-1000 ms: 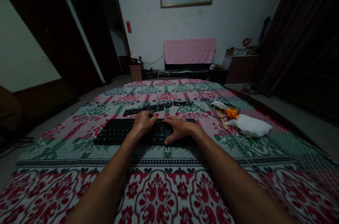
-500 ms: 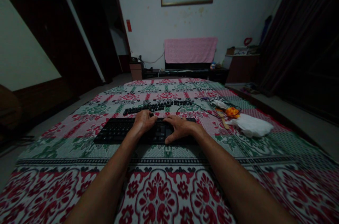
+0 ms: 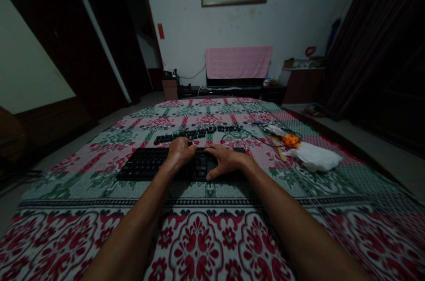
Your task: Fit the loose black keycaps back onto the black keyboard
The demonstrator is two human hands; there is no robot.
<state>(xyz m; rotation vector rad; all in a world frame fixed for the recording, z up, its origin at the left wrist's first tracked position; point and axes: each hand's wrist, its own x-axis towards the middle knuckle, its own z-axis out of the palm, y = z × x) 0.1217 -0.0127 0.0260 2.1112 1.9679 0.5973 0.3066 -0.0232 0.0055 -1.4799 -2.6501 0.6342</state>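
Observation:
A black keyboard (image 3: 142, 163) lies lengthwise across the patterned cloth in front of me. My left hand (image 3: 181, 152) is over its middle, near the far edge, with the fingers curled together. Something small and dark shows at those fingertips, too dim to name. My right hand (image 3: 224, 160) spans the right part of the keyboard, thumb at the near side and fingers at the far edge, holding it. Keys near the right hand are partly hidden. Just behind the keyboard, several loose black keycaps (image 3: 199, 133) lie in an uneven row.
To the right lie a crumpled white plastic bag (image 3: 315, 157), an orange bundle (image 3: 291, 140), a flat wooden stick (image 3: 281, 153) and a thin black cable (image 3: 255, 138). The patterned cloth (image 3: 209, 236) covers the table. A pink cloth (image 3: 238, 63) hangs by the far wall.
Hardly anything differs. Both hands keep their places on the keyboard, and the view has shifted very slightly.

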